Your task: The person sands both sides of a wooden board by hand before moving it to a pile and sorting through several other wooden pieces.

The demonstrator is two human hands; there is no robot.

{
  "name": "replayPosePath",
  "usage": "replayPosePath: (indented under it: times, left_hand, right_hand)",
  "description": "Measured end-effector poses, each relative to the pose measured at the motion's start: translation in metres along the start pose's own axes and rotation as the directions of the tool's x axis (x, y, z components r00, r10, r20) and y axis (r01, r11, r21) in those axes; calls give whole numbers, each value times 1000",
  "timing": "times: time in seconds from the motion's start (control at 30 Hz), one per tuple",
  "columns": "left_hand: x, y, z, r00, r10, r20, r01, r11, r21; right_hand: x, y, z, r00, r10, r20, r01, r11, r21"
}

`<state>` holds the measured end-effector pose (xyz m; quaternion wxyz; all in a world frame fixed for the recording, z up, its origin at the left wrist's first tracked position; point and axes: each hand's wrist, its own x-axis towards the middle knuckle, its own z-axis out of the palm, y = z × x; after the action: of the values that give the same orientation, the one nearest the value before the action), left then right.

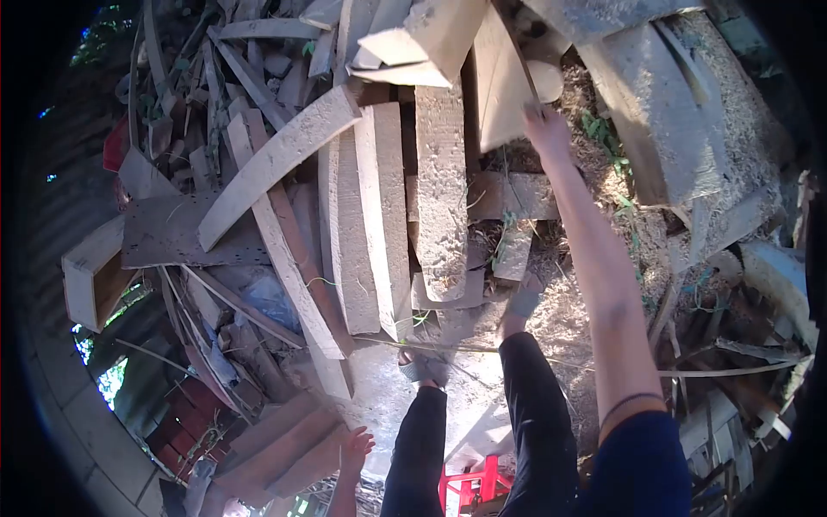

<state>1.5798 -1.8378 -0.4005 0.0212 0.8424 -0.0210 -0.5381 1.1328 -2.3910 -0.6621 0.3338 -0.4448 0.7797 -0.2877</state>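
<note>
My right hand [549, 133], at the end of my outstretched arm, is closed on the right edge of a pale wooden board [501, 82] at the top centre. Low in the view, my left hand [357, 445] has its fingers apart and holds nothing. Close to its left lie brown wooden boards [280, 448]. Between the hands, long thick planks [441, 189] lie side by side, and a curved pale piece [280, 164] rests across others on the left.
Scrap wood [250, 65] is heaped at the upper left. Large sawdust-covered slabs [659, 112] lie at the upper right. A red plastic stool [475, 482] stands between my legs. A thin strip [732, 372] crosses the ground before my feet, and more broken wood lies at the lower right.
</note>
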Motion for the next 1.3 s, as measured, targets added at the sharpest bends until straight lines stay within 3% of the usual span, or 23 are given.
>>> replayPosePath:
  times: [0.1, 0.13, 0.2, 0.23, 0.27, 0.3, 0.33, 0.37, 0.43, 0.47, 0.53, 0.63, 0.7, 0.73, 0.8, 0.87, 0.93, 0.97, 1.03, 1.17, 1.23, 1.27, 1.3]
  left_hand:
    - [-8, 34, 31, 981, 149, 120, -143, 988, -64]
    - [-12, 53, 45, 966, 186, 179, -180, 983, -47]
    - [-21, 95, 74, 924, 259, 280, -261, 965, -33]
    - [-26, 117, 89, 898, 293, 330, -300, 953, -29]
    - [-22, 135, 104, 841, 398, 368, -388, 916, -104]
    - [-30, 160, 119, 778, 487, 397, -457, 872, -175]
    - [-37, 187, 129, 756, 501, 421, -459, 865, -205]
    - [-46, 220, 138, 773, 459, 437, -415, 888, -198]
    - [-59, 282, 156, 816, 454, 357, -336, 876, -345]
    - [-63, 307, 160, 828, 428, 363, -287, 879, -381]
    - [-58, 339, 154, 658, 519, 545, -618, 786, -3]
    - [-27, 326, 142, 743, 480, 467, -631, 735, 250]
    - [-15, 302, 94, 698, 402, 593, -416, 901, -120]
    - [-20, 291, 76, 706, 388, 592, -405, 908, -112]
    - [-42, 267, 39, 691, 386, 611, -294, 923, -249]
    - [-68, 247, 12, 724, 361, 588, -249, 931, -265]
    - [-86, 234, -8, 741, 359, 567, -223, 929, -296]
    - [-91, 229, -15, 753, 371, 543, -221, 921, -321]
    - [-92, 225, -24, 724, 413, 552, -217, 897, -386]
    - [-92, 225, -29, 734, 431, 525, -209, 878, -430]
    - [-82, 229, -31, 782, 449, 433, -217, 846, -487]
    - [-75, 235, -30, 772, 451, 448, -215, 848, -484]
    - [-68, 241, -31, 756, 505, 416, -267, 818, -509]
  right_hand:
    - [-106, -23, -80, 997, -63, 36, 68, 985, -158]
    - [-130, 13, -80, 990, 95, 102, -85, 992, -93]
    - [-203, -42, -117, 980, 184, 81, -181, 982, -47]
    - [-232, -63, -125, 998, 70, 1, -69, 979, -191]
    - [-255, -72, -124, 997, 70, 37, -63, 984, -166]
    - [-283, -86, -116, 996, -51, -67, 45, 996, -83]
    - [-308, -100, -111, 997, 32, 75, -29, 999, -34]
    - [-329, -119, -108, 990, -105, 98, 115, 988, -100]
    - [-375, -162, -96, 978, -189, 86, 190, 982, -7]
    - [-399, -179, -87, 984, -120, 129, 136, 982, -128]
    - [-431, -192, -85, 958, -275, 84, 287, 935, -210]
    - [-485, -186, -72, 969, -220, 109, 241, 938, -251]
    - [-507, -183, -71, 904, -401, 147, 415, 906, -80]
    - [-513, -179, -74, 908, -389, 155, 404, 912, -78]
    - [-523, -167, -84, 995, 61, 81, -60, 998, -16]
    - [-533, -149, -82, 947, 295, -123, -285, 954, 91]
    - [-538, -143, -92, 812, 513, 279, -583, 688, 431]
    - [-538, -143, -97, 816, 502, 286, -577, 691, 435]
    - [-533, -152, -108, 493, 426, 758, -856, 85, 509]
    - [-512, -167, -117, 583, 291, 759, -809, 294, 509]
    - [-499, -160, -88, 733, 232, 639, -622, 610, 492]
    - [-490, -160, -79, 743, 239, 626, -615, 613, 496]
    - [-479, -169, -75, 773, 245, 585, -497, 807, 318]
